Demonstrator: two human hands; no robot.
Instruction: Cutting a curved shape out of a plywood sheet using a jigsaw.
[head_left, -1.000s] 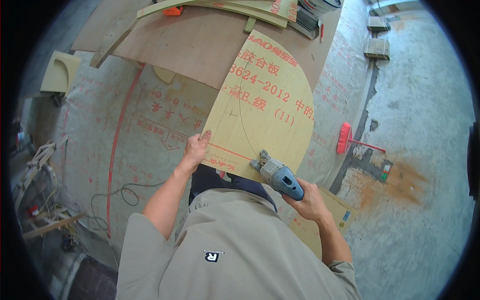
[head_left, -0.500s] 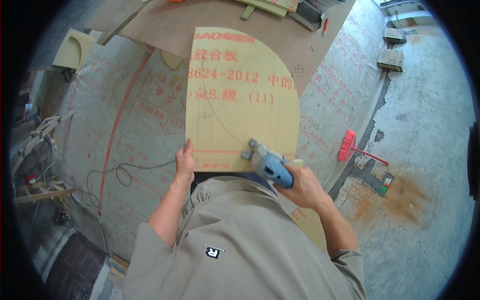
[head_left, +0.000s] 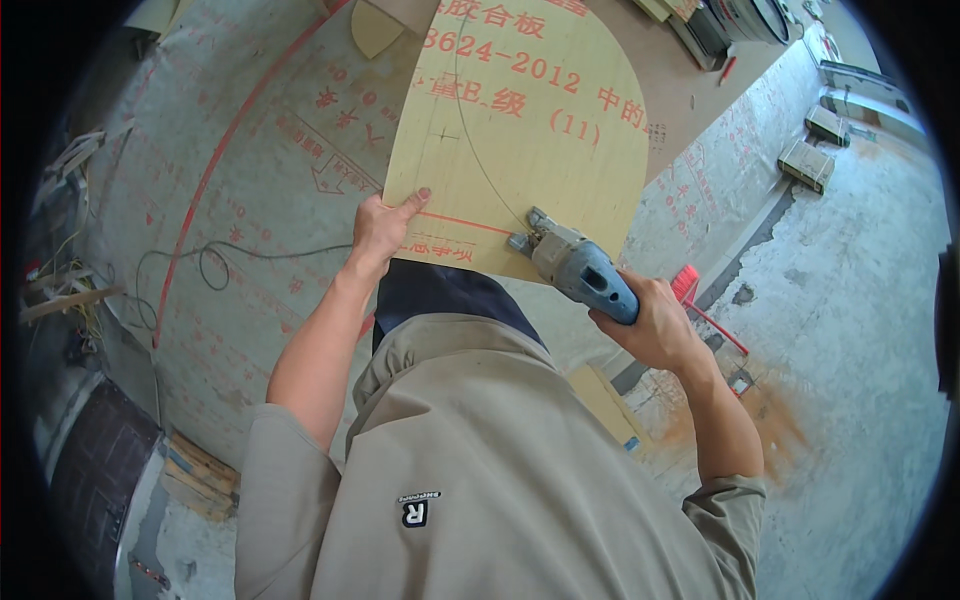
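A yellowish plywood panel [head_left: 560, 110] with a rounded right edge, red print and a thin curved line lies in front of me, its near edge by my waist. My left hand [head_left: 383, 232] grips its near left edge, thumb on top. My right hand [head_left: 655, 322] is wrapped round the rear of a blue and grey jigsaw [head_left: 587, 268]. The jigsaw's front rests at the panel's near part, by the lower end of the curved line. Its blade cannot be made out.
Beyond the panel is a brown board surface [head_left: 690, 95] with dark stacked items and a red pencil [head_left: 728, 70]. A red broom [head_left: 686, 285] and cartons [head_left: 806, 166] stand on the right. A dark cable [head_left: 215, 262] loops over the covered floor at left.
The view has shifted, so the panel sits higher and is turned a little clockwise. My left thumb now lies on top of the panel. The jigsaw remains near the line's lower end.
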